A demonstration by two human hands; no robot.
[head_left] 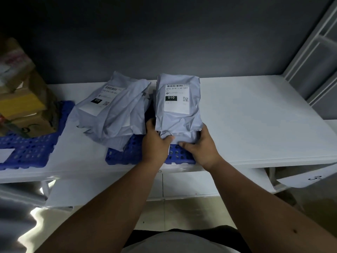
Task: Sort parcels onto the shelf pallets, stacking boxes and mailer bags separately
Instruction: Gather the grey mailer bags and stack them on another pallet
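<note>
A grey mailer bag [177, 103] with a white label marked 010 lies on top of a small stack on the blue pallet [127, 154] at the shelf's middle. My left hand [155, 143] grips the stack's near left corner, thumb on the folded end. My right hand [202, 145] grips its near right corner, fingers curled under the fold. Beside it on the same pallet lies a looser heap of grey mailer bags [111, 110]. Cardboard boxes [23, 99] are stacked on a second blue pallet [31, 150] at the left.
The white shelf [255, 121] runs bare to the right of the mailers. A grey wall closes the back. A white upright frame [313, 57] stands at the far right. A label tag [310, 178] hangs below the shelf's front edge.
</note>
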